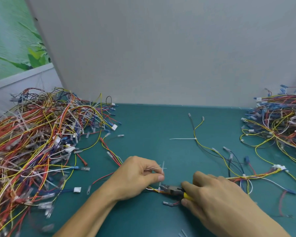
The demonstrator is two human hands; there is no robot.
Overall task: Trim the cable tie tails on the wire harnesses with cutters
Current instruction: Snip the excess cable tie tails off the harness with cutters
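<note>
A wire harness lies across the green table in front of me. My left hand pinches white cable tie tails that stand up from the harness. My right hand grips yellow-handled cutters, whose dark jaws sit at the base of the upright tail, right of my left thumb. Another tie tail sticks out sideways from the harness farther back.
A big tangled pile of harnesses with long tie tails fills the left side. A second pile sits at the far right. A grey wall panel closes the back. Cut tie pieces lie at the near edge.
</note>
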